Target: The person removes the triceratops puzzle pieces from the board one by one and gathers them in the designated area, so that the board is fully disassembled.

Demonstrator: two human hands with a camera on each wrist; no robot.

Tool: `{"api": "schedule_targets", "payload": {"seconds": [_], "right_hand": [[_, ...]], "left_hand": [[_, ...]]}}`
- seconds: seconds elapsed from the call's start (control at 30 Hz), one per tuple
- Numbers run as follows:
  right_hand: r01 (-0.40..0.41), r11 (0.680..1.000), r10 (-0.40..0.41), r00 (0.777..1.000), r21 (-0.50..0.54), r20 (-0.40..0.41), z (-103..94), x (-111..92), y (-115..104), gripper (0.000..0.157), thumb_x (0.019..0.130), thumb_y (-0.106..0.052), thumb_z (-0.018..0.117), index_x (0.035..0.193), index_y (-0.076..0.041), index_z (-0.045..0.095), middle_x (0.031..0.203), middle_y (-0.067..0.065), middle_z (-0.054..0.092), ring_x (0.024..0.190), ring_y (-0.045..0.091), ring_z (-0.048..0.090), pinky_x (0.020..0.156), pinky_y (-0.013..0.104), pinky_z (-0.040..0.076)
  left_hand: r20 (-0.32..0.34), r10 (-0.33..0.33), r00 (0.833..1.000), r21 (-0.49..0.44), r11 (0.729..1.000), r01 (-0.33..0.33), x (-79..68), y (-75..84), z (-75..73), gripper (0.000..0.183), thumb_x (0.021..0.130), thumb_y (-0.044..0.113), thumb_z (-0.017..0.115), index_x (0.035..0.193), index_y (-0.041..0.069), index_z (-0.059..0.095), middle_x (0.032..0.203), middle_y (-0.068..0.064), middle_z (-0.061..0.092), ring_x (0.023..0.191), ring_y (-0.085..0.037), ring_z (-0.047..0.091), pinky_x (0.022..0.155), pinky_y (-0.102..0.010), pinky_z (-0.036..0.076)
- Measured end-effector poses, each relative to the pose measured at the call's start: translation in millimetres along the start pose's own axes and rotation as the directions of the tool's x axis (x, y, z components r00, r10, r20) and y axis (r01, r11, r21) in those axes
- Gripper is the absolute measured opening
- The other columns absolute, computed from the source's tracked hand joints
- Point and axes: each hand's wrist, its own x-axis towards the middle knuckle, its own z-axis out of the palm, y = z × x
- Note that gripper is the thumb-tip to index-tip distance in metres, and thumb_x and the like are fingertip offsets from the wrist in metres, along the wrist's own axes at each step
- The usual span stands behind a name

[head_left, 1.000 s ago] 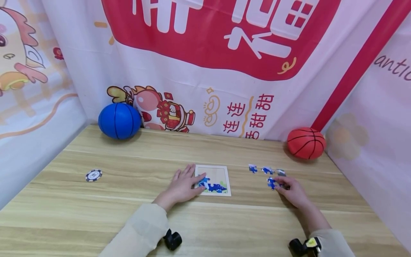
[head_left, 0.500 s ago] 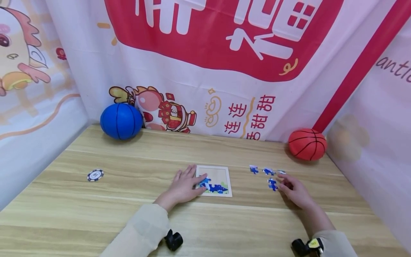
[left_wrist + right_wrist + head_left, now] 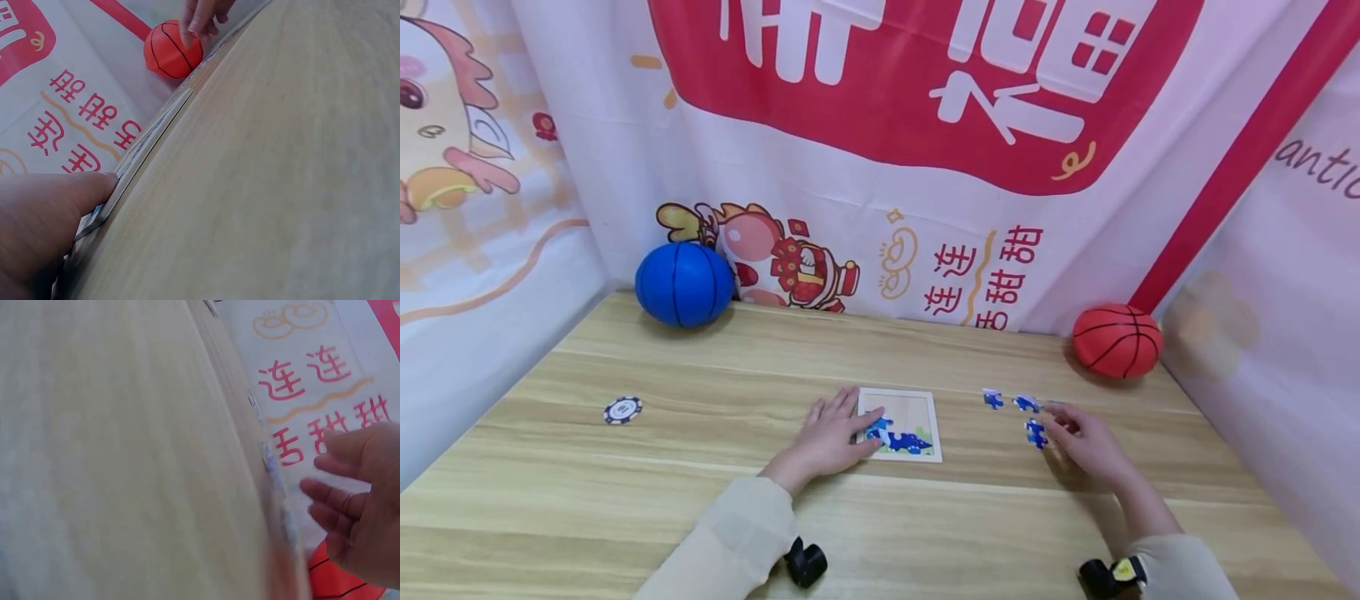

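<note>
My left hand [image 3: 831,433] lies spread on the left side of a small jigsaw puzzle board [image 3: 936,425] with a pale frame. Thumb and index finger reach over blue dinosaur pieces [image 3: 910,440] along its lower part; in the left wrist view the thumb [image 3: 94,187] presses the board's edge. My right hand [image 3: 1086,442] hovers over the loose pieces at the right, fingers loosely bent, fingertips beside a blue puzzle piece [image 3: 1036,433]. In the right wrist view, nothing shows between the thumb and fingers of this hand [image 3: 369,500]. The hand partly covers another piece behind it.
More loose puzzle pieces lie behind, one [image 3: 992,399] at the left and one [image 3: 1026,403] nearer the hand. A blue ball [image 3: 685,284] and a red ball [image 3: 1117,341] stand at the back corners. A poker chip [image 3: 622,409] lies at the left. Printed cloth hangs behind the table.
The right hand has drawn slightly right, then come back left, its fingers rising over the loose pieces. The left hand stays on the puzzle board.
</note>
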Motion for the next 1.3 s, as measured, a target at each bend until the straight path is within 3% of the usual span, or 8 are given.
{"api": "schedule_targets", "payload": {"seconds": [0.2, 0.6, 0.87, 1.07, 1.3], "right_hand": [[0.093, 0.994, -0.09, 0.994, 0.06, -0.054, 5.9, 2.5, -29.3, 0.04, 0.086, -0.029, 0.052, 0.117, -0.002, 0.05, 0.089, 0.009, 0.053, 0.083, 0.024, 0.048, 0.063, 0.031, 0.043], [0.256, 0.95, -0.25, 0.967, 0.179, -0.054, 39.1, 19.3, -76.3, 0.035, 0.083, -0.018, 0.059, 0.113, -0.001, 0.053, 0.084, 0.007, 0.056, 0.078, 0.021, 0.049, 0.068, 0.033, 0.042], [0.15, 0.959, -0.165, 0.985, 0.242, 0.044, 63.8, 26.0, -105.9, 0.038, 0.082, -0.021, 0.059, 0.117, -0.009, 0.051, 0.088, 0.004, 0.055, 0.082, 0.02, 0.049, 0.071, 0.032, 0.041], [0.171, 0.938, -0.211, 0.972, 0.303, 0.106, 86.3, 28.2, -120.8, 0.039, 0.081, -0.018, 0.061, 0.117, -0.008, 0.051, 0.087, 0.003, 0.055, 0.081, 0.019, 0.05, 0.069, 0.031, 0.043], [0.188, 0.915, -0.249, 0.959, 0.357, 0.132, 109.7, 36.8, -120.1, 0.04, 0.081, -0.021, 0.061, 0.118, -0.007, 0.051, 0.09, 0.003, 0.055, 0.082, 0.018, 0.05, 0.075, 0.031, 0.042]], "left_hand": [[-0.014, 0.003, 1.0, -0.002, 1.0, -0.003, -0.8, 0.9, 1.1, 0.051, 0.085, 0.045, 0.046, 0.131, 0.023, 0.039, 0.14, -0.017, 0.012, 0.128, -0.029, 0.005, 0.098, -0.05, 0.0], [-0.046, 0.009, 0.999, -0.044, 0.999, -0.011, 1.2, -3.0, 3.4, 0.057, 0.083, 0.044, 0.05, 0.132, 0.017, 0.038, 0.14, -0.019, 0.014, 0.127, -0.032, 0.006, 0.098, -0.049, 0.001], [-0.064, -0.029, 0.998, -0.098, 0.995, 0.022, 0.5, -14.0, -5.3, 0.065, 0.078, 0.045, 0.056, 0.132, 0.012, 0.037, 0.139, -0.021, 0.012, 0.127, -0.033, 0.003, 0.099, -0.047, 0.003], [-0.055, -0.033, 0.998, -0.068, 0.997, 0.03, 0.5, -16.8, -7.2, 0.066, 0.078, 0.047, 0.054, 0.132, 0.012, 0.037, 0.139, -0.02, 0.012, 0.127, -0.032, 0.003, 0.099, -0.047, 0.003], [-0.039, -0.025, 0.999, -0.028, 0.999, 0.024, -0.3, -16.2, -9.2, 0.065, 0.08, 0.048, 0.051, 0.132, 0.012, 0.037, 0.139, -0.021, 0.012, 0.127, -0.033, 0.003, 0.099, -0.047, 0.003]]}}
